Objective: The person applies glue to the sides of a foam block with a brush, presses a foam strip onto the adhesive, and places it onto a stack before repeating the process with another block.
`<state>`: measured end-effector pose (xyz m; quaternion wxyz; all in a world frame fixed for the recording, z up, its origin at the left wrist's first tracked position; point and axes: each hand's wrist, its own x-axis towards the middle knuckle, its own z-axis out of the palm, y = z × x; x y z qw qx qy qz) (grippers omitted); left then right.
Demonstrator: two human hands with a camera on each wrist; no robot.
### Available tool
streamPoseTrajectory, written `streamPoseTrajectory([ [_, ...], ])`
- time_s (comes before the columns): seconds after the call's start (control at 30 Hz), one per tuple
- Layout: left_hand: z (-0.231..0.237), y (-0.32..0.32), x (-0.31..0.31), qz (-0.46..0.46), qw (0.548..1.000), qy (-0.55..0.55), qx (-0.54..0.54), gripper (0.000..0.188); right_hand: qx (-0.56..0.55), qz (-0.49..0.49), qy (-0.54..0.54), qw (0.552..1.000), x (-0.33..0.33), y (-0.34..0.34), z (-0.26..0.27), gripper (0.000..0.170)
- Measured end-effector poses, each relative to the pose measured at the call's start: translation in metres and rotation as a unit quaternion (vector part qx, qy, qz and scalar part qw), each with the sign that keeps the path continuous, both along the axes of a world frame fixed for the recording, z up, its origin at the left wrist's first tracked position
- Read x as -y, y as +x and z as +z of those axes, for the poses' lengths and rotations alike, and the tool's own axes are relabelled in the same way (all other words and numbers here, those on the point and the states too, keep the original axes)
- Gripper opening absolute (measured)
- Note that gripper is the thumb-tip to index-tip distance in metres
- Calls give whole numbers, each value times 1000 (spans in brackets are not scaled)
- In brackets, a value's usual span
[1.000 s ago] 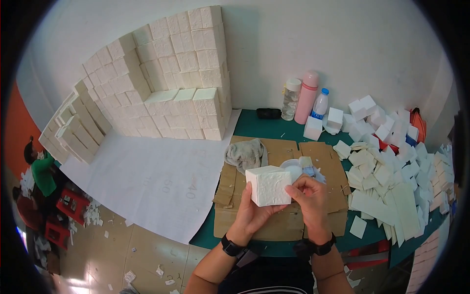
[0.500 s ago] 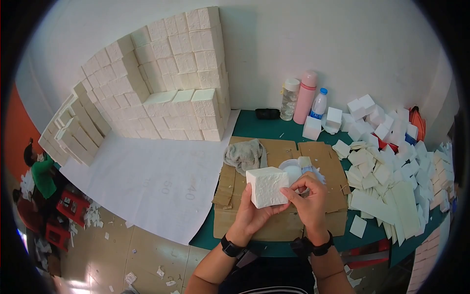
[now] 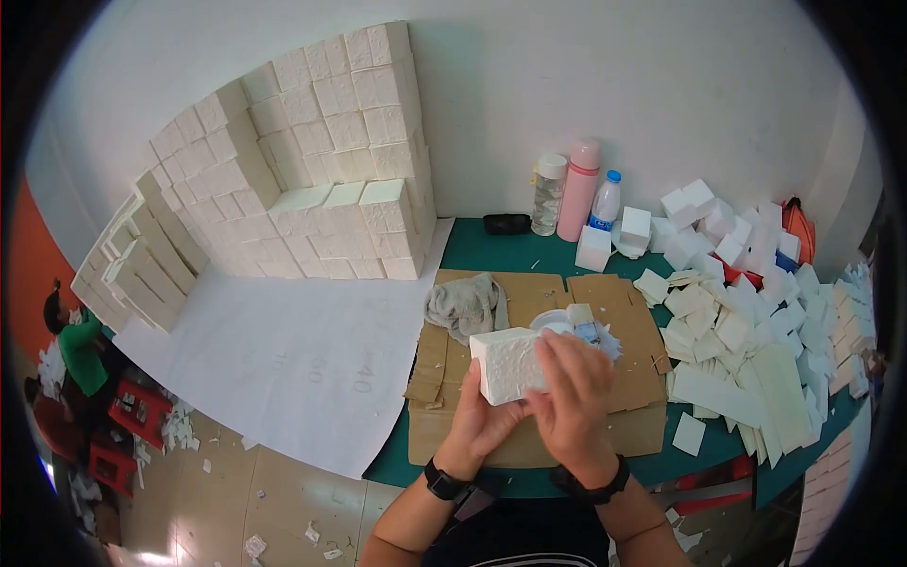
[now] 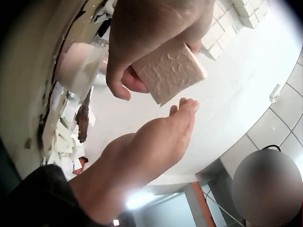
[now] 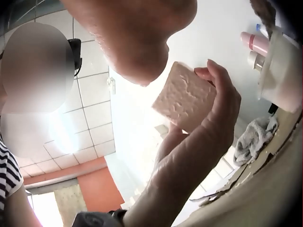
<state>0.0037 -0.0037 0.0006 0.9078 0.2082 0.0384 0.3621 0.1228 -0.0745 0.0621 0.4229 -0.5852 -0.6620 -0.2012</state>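
A white block point(image 3: 508, 367) with a rough, wrinkled front face is held up over the cardboard point(image 3: 529, 444). My left hand point(image 3: 479, 430) grips it from the left and below, thumb along its side; the left wrist view shows that hand's fingers around the block point(image 4: 170, 73). My right hand point(image 3: 578, 402) is at the block's right edge with fingers extended, overlapping the rough face in the head view. In the left wrist view the right hand point(image 4: 161, 135) has its fingers straight and close together, just off the block. Behind the hands, a white bowl point(image 3: 550, 321) is partly hidden.
A grey rag point(image 3: 465, 307) lies on the cardboard. Stacked white blocks point(image 3: 331, 227) form a curved wall on white paper point(image 3: 274, 378). Bottles point(image 3: 578, 194) stand at the back. Loose blocks and flat pieces point(image 3: 727, 321) heap up at right. Another person point(image 3: 80, 350) is far left.
My right hand has gone from curled fingers at the block's right edge to extended fingers over its face. The left hand keeps its grip. The head view has shifted slightly.
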Motion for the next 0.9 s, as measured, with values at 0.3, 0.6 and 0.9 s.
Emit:
streamPoseTrajectory([
  [0.3,-4,0,3,26,999,-23,-29,72,98,8,-165,981,3,-6,-10,76],
  [0.6,-12,-7,-1,-39,986,-98,128,75,112,59,-184,975,20,-26,-17,73],
  [0.9,-2,-10,5,5,999,-33,-9,73,162,95,-161,969,9,-22,-3,75],
])
